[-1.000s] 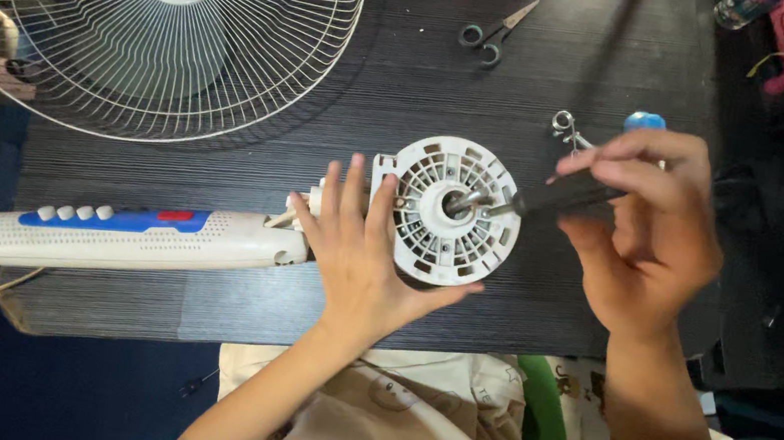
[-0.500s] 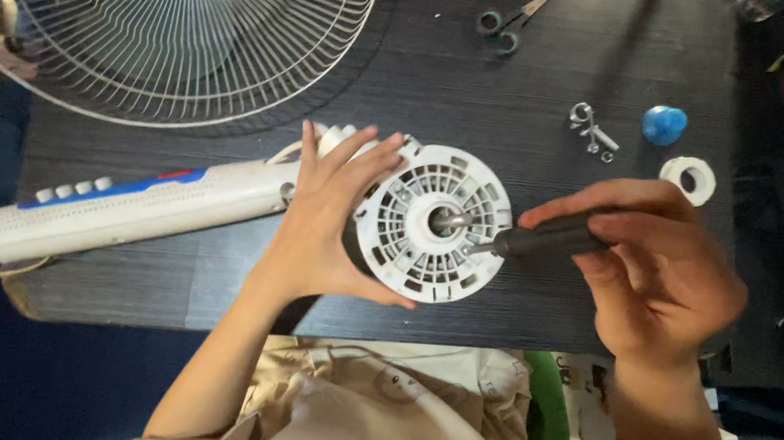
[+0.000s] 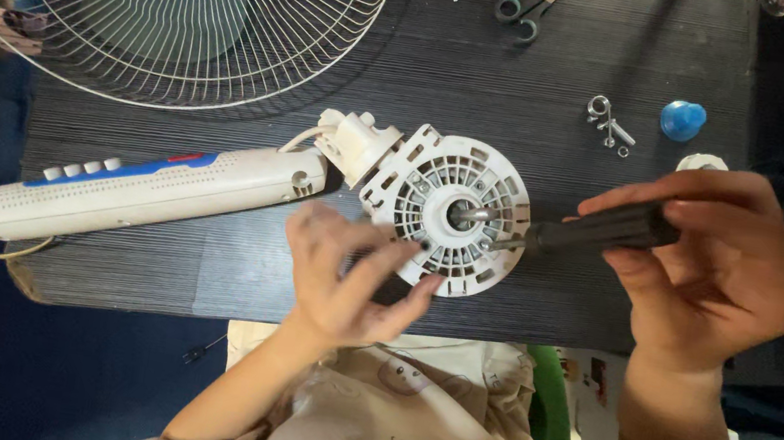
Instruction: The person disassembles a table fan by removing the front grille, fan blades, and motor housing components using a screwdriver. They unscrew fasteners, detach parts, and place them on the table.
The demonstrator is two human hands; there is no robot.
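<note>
Centrally in the frame, a round white fan motor housing (image 3: 448, 213) lies face up on the dark table (image 3: 552, 80), its metal shaft pointing up from the hub. Its neck joins a long white control stalk (image 3: 143, 192) running toward the left edge; the stalk carries a blue strip with a small red patch and a row of pale buttons. No readable label elsewhere.

Right hand (image 3: 719, 268), right of centre: fingers wrapped firmly round the black handle of a screwdriver (image 3: 592, 230), whose tip meets the housing's right side just beside the hub.

Left hand (image 3: 350, 270), lower centre: blurred, fingers loosely curled, holding nothing; fingertips at the lower left rim of the housing. Contact with the rim cannot be told.

Upper left: white wire fan guard (image 3: 178, 5) lies flat, partly off the table's left edge. Top centre: scissors (image 3: 533, 9) with dark green handles. Upper right: a few small metal screws and a hook (image 3: 609, 122), just beside them a blue cap (image 3: 682, 119), and a white ring (image 3: 700, 162) partly hidden behind the right hand's fingers. Pink plastic object at the top right corner, cut off.
</note>
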